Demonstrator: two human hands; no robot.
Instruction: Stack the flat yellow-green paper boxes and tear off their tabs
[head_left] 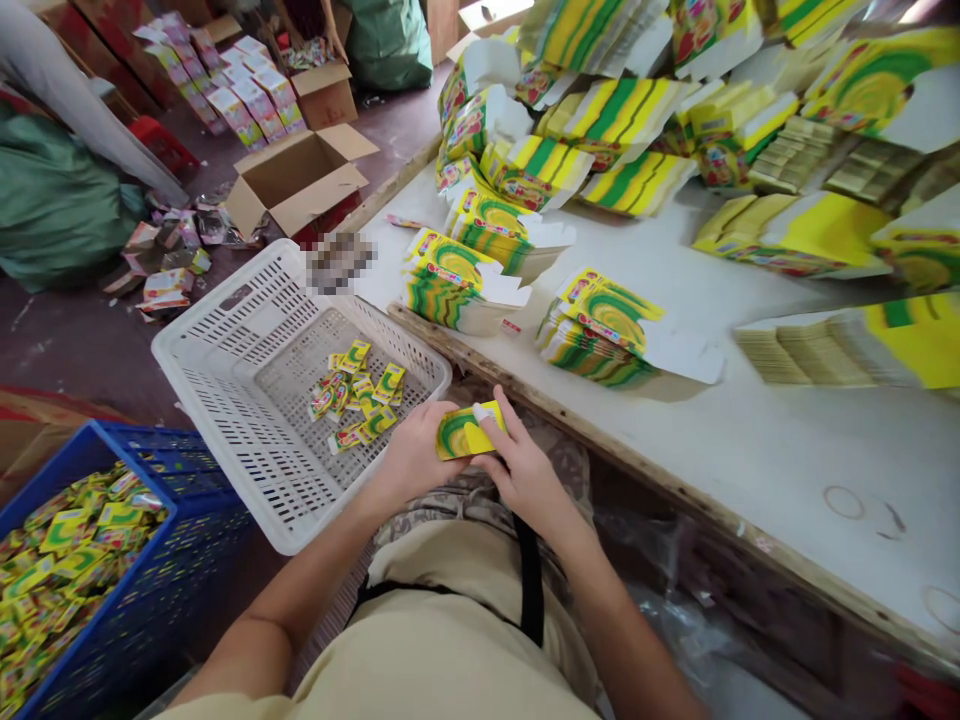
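Observation:
Both my hands hold one small yellow and green carton [459, 436] above my lap. My left hand [415, 452] grips its left end, with the fingers partly hidden behind it. On the right end, the thumb of my right hand [523, 462] lies against the yellow face while the other fingers bend round the edge. A white plastic basket [225, 390] stands tilted at my left, and several small yellow-green packets [364, 395] lie in its bottom. To the right, stacks of flat yellow-green cartons [596, 325] rest on the white table [750, 460].
A blue crate [142, 590] full of yellow-green packets stands at the lower left. Further off are an open cardboard box [300, 185], pink-white boxes [251, 95] and green sacks [60, 200]. A wooden edge [637, 475] borders the table beside me. Another person's hand shows at the top.

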